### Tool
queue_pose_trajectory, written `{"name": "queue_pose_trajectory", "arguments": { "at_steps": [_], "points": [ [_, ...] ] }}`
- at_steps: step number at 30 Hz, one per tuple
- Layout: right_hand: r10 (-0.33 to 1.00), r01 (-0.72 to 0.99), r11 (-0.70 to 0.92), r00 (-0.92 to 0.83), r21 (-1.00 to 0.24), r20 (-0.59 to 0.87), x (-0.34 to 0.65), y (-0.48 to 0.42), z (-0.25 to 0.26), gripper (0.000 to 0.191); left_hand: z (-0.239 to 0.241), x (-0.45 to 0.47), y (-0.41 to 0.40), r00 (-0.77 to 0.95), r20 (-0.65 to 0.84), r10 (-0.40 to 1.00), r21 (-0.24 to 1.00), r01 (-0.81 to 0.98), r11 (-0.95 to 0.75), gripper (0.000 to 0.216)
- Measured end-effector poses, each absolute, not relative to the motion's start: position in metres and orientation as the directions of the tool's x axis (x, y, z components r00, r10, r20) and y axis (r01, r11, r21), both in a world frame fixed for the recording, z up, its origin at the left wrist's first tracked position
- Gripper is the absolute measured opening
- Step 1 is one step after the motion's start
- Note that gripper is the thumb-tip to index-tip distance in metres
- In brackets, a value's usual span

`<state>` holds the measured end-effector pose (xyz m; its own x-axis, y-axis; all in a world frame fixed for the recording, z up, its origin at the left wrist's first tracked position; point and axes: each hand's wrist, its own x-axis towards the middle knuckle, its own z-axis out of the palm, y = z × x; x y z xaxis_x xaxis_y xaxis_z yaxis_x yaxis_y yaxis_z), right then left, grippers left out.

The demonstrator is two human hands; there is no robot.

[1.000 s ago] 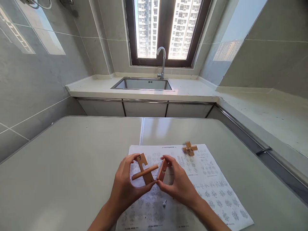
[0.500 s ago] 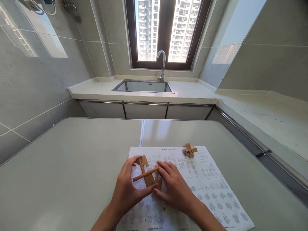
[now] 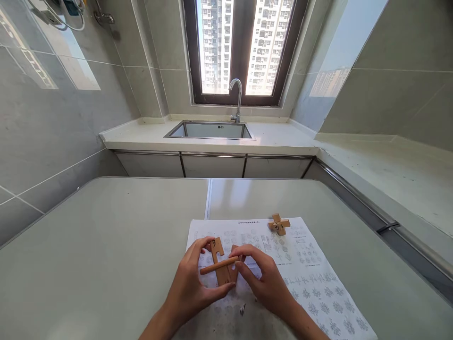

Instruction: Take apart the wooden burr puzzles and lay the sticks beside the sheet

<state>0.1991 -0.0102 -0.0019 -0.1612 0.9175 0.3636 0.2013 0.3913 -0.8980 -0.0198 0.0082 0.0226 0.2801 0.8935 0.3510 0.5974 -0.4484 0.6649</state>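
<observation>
Both my hands hold a part-built wooden puzzle of notched brown sticks, just above a printed instruction sheet. My left hand grips the upright notched piece and the round-ended cross stick from the left. My right hand pinches another wooden piece against them from the right. A small finished wooden cross puzzle lies on the sheet's far right corner, apart from both hands.
The sheet lies on a pale grey table with a seam down its middle. Beyond it runs a white counter with a steel sink and faucet under a window. Tiled walls stand left and right.
My right hand brought its separate wooden piece in against the two crossed pieces in my left hand. Both hands sank slightly toward the sheet.
</observation>
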Motion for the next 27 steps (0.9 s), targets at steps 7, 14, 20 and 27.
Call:
{"name": "queue_pose_trajectory", "arguments": {
  "at_steps": [7, 14, 20, 27],
  "points": [
    [0.945, 0.154, 0.315, -0.144, -0.936, 0.294, 0.199, -0.009, -0.006, 0.007, 0.027, -0.018, 0.008, 0.320, 0.261, 0.911, 0.731, 0.550, -0.403, 0.082],
    [0.952, 0.131, 0.281, -0.160, -0.951, 0.260, 0.198, -0.012, -0.003, 0.006, 0.029, -0.021, 0.012, 0.288, 0.233, 0.929, 0.745, 0.562, -0.361, 0.079],
    [0.961, 0.064, 0.237, -0.165, -0.969, 0.224, 0.195, -0.014, 0.000, 0.005, 0.033, -0.024, 0.014, 0.344, 0.255, 0.904, 0.739, 0.533, -0.412, 0.077],
    [0.968, -0.011, 0.165, -0.188, -0.986, 0.164, 0.193, -0.016, 0.003, 0.004, 0.031, -0.026, 0.009, 0.480, 0.300, 0.824, 0.709, 0.466, -0.530, 0.051]
  ]
}}
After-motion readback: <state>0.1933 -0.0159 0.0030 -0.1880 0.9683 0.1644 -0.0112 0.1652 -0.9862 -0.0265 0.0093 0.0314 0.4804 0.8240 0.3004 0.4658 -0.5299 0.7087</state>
